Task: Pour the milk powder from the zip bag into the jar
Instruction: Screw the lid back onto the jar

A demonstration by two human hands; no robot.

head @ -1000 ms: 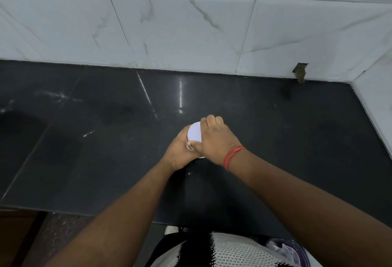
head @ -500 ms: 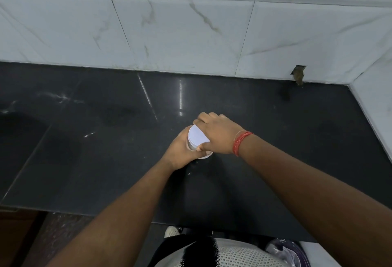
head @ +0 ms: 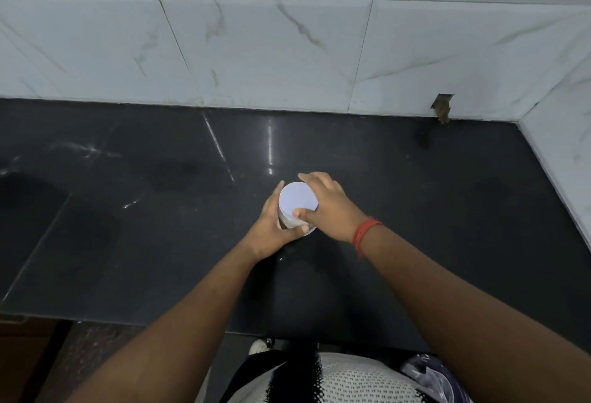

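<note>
Jar: small jar (head: pixel 289 222) stood upright on the black stone counter (head: pixel 447 226), mid-counter, well out from the tiled wall (head: pixel 287 50). Its side showed only in a sliver between the two hands.
Lid: flat white round lid (head: pixel 297 199) sat on top, face up, level as far as could be told. Whether it was screwed down or loose could not be told.
Handling, judged: jar looked small and light, rigid, smooth-walled; likely to slide or spin on the polished stone unless braced. Best taken round the body with one hand, lid rim with the other.
Left hand: left hand (head: pixel 271 230) wrapped round the jar's body from the near-left, fingers curled, bracing it against the counter.
Right hand: right hand (head: pixel 326 207) lay over the lid's right side, thumb on the near rim, fingers curled round the far rim, gripping the lid. Red thread band (head: pixel 364 233) at the wrist.
Zip bag: not on the counter. A clear plastic something (head: pixel 438 377) showed at the near right edge; identity unsure.
Powder: none seen.
</note>
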